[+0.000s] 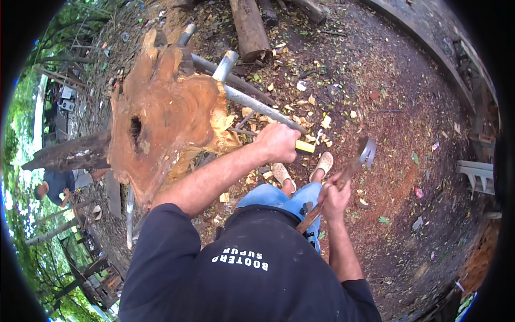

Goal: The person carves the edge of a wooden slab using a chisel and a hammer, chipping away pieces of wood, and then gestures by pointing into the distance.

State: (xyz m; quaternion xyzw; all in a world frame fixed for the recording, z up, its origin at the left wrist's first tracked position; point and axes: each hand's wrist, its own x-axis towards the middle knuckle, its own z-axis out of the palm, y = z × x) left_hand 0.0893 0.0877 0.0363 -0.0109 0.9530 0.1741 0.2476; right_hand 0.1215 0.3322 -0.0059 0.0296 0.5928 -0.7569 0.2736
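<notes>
My left hand (279, 142) is closed around a chisel; its yellow handle end (304, 146) sticks out to the right of the fist. A thin dark shaft runs from the fist toward the chipped, pale edge of a thick, irregular wooden slab (171, 118). The fingers hide most of the tool, and I cannot tell whether its tip touches the wood. In my right hand (335, 198) is a claw hammer by its wooden handle, with the metal head (367, 152) raised to the right, apart from the chisel. A dark hole marks the slab's left half.
Metal pipes (257, 104) support the slab. Wood chips (325, 122) and leaves litter the dirt around my clogs (282, 174). Logs (249, 29) lie beyond, and a dark timber (70, 152) extends left. Another person (56, 188) is at the far left; a white plastic chair (476, 176) is at right.
</notes>
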